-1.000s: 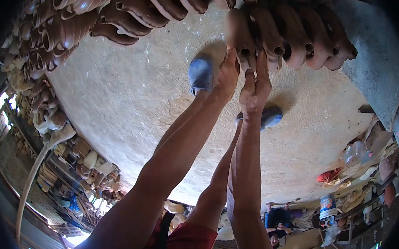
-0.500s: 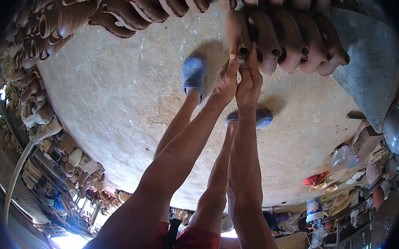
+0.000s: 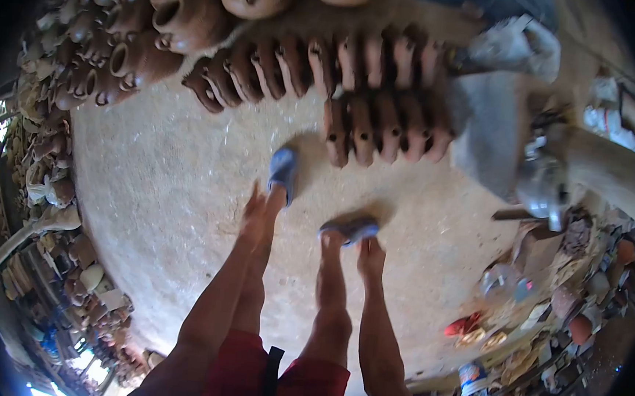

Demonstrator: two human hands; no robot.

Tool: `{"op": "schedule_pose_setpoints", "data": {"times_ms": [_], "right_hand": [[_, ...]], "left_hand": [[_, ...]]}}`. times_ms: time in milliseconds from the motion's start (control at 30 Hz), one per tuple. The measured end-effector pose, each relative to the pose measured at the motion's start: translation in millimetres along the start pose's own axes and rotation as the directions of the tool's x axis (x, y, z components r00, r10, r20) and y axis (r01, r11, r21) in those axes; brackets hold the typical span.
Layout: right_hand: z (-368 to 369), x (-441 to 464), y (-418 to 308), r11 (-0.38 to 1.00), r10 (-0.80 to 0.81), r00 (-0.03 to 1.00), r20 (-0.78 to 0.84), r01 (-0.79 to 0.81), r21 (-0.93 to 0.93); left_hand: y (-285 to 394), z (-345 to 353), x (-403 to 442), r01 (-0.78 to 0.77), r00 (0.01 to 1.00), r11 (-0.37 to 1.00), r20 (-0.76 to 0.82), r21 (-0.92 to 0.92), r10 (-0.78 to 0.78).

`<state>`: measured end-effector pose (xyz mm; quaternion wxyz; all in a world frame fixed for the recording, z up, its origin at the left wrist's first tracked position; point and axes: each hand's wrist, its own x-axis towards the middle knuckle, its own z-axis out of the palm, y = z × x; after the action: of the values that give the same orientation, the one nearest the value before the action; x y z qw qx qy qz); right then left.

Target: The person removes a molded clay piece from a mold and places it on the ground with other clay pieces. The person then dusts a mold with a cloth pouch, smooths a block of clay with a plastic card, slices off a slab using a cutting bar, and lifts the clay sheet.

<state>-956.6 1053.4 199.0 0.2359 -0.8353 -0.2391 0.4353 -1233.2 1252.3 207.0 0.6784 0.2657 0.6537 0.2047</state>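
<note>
My left hand (image 3: 253, 207) hangs above the floor beside the left blue shoe (image 3: 283, 168), its fingers apart and nothing in them. Next to the right blue shoe (image 3: 360, 230), my right hand (image 3: 371, 257) has loosely bent fingers, with no object visible in it. Both hands are away from the brown clay pieces. A short front row of long, curved clay pieces (image 3: 362, 131) with small round holes at their near ends lies on the floor ahead. Behind it runs a longer row of similar pieces (image 3: 291, 67), reaching further left.
Round clay pots (image 3: 190, 20) crowd the upper left. A grey slab (image 3: 488, 133) adjoins the rows on the right, near a plastic bag (image 3: 519, 46). A red item (image 3: 462, 324) and a bucket (image 3: 472, 379) are at the lower right. Pottery pieces line the left edge.
Both hands have let go of the end clay piece in the front row and drawn back towards the body. The view has risen and shows more pots and floor beyond the rows.
</note>
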Motion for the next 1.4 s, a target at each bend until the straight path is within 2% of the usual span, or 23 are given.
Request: {"op": "schedule_pose_setpoints", "data": {"times_ms": [33, 67, 100, 133, 167, 200, 233, 300, 367, 400, 433, 467, 500, 533, 567, 600, 633, 700, 833, 1000, 1067, 1200, 1400], "right_hand": [[-23, -30, 28, 0.998, 0.068, 0.995, 0.068, -0.069, 0.002], [-43, -58, 70, 0.991, -0.016, 0.996, 0.090, 0.028, -0.132], [-81, -92, 58, 0.980, 0.103, 0.988, 0.115, -0.081, -0.183], [-107, -125, 94, 0.937, -0.135, 0.979, 0.154, 0.176, -0.300], [-126, -155, 125, 0.968, 0.031, 0.989, 0.144, 0.006, -0.249], [-147, -186, 143, 0.964, 0.212, 0.965, 0.151, -0.181, -0.192], [-176, -217, 134, 0.933, 0.254, 0.948, 0.191, -0.188, -0.308], [-199, -273, 180, 0.756, 0.034, 0.968, 0.248, 0.138, -0.640], [-228, -328, 141, 0.778, 0.171, 0.943, 0.286, 0.049, -0.627], [-230, -355, 136, 0.779, 0.040, 0.973, 0.227, 0.112, -0.618], [-225, -387, 127, 0.795, 0.053, 0.980, 0.192, 0.075, -0.602], [-220, -406, 120, 0.908, 0.256, 0.967, 0.020, -0.233, -0.349], [-213, -427, 109, 0.874, 0.483, 0.872, -0.074, -0.486, -0.018], [-198, -453, 92, 0.792, 0.572, 0.812, -0.113, -0.511, 0.334], [-182, -466, 97, 0.767, 0.593, 0.793, -0.138, -0.505, 0.395], [-156, -477, 126, 0.941, 0.338, 0.898, -0.283, -0.325, 0.095], [-124, -510, 145, 0.959, 0.071, 0.942, -0.328, -0.155, -0.238], [-106, -548, 120, 0.813, 0.565, 0.795, -0.219, -0.491, 0.314], [-99, -615, 120, 0.636, 0.759, 0.614, -0.217, -0.626, 0.453], [-99, -672, 186, 0.386, 0.893, 0.420, -0.165, -0.522, 0.761], [-96, -685, 248, 0.316, 0.905, 0.410, -0.109, -0.480, 0.819], [-136, -732, 300, 0.106, 0.938, 0.346, 0.013, -0.323, 0.940], [-233, -756, 409, 0.101, 0.939, 0.344, 0.006, -0.292, 0.951]], "left_hand": [[3, -25, -27, 0.012, 0.999, 1.000, -0.035, 0.001, -0.012], [34, -32, -71, 0.059, 0.990, 0.994, -0.130, 0.088, -0.047], [33, -54, -94, 0.071, 0.981, 0.988, -0.187, 0.135, -0.044], [41, -66, -123, 0.092, 0.974, 0.979, -0.219, 0.181, -0.051], [50, -73, -147, 0.114, 0.966, 0.967, -0.251, 0.226, -0.055], [55, -81, -174, 0.091, 0.973, 0.969, -0.229, 0.229, -0.037], [58, -88, -197, 0.151, 0.966, 0.954, -0.244, 0.260, -0.086], [73, -89, -218, 0.182, 0.968, 0.932, -0.224, 0.314, -0.113], [78, -86, -234, 0.229, 0.970, 0.908, -0.163, 0.351, -0.182], [84, -76, -230, 0.193, 0.980, 0.907, -0.123, 0.374, -0.158], [86, -74, -236, 0.199, 0.980, 0.881, -0.067, 0.429, -0.189], [86, -69, -239, 0.200, 0.975, 0.853, -0.011, 0.482, -0.222], [86, -66, -243, 0.201, 0.965, 0.818, 0.036, 0.539, -0.261], [91, -61, -244, 0.162, 0.962, 0.771, 0.075, 0.616, -0.263], [104, -50, -245, 0.114, 0.961, 0.745, 0.119, 0.658, -0.251], [113, -38, -251, 0.067, 0.963, 0.749, 0.153, 0.659, -0.221], [117, -33, -263, 0.033, 0.960, 0.741, 0.184, 0.671, -0.209], [132, -19, -280, -0.014, 0.954, 0.716, 0.223, 0.698, -0.199], [139, 3, -301, -0.082, 0.950, 0.585, 0.241, 0.807, -0.199], [107, 55, -338, -0.083, 0.959, 0.438, 0.191, 0.895, -0.209], [71, 93, -356, -0.053, 0.977, 0.390, 0.128, 0.919, -0.170], [-8, 198, -430, -0.168, 0.922, 0.337, 0.269, 0.926, -0.279], [-89, 350, -531, -0.303, 0.790, 0.247, 0.388, 0.920, -0.475]]}}
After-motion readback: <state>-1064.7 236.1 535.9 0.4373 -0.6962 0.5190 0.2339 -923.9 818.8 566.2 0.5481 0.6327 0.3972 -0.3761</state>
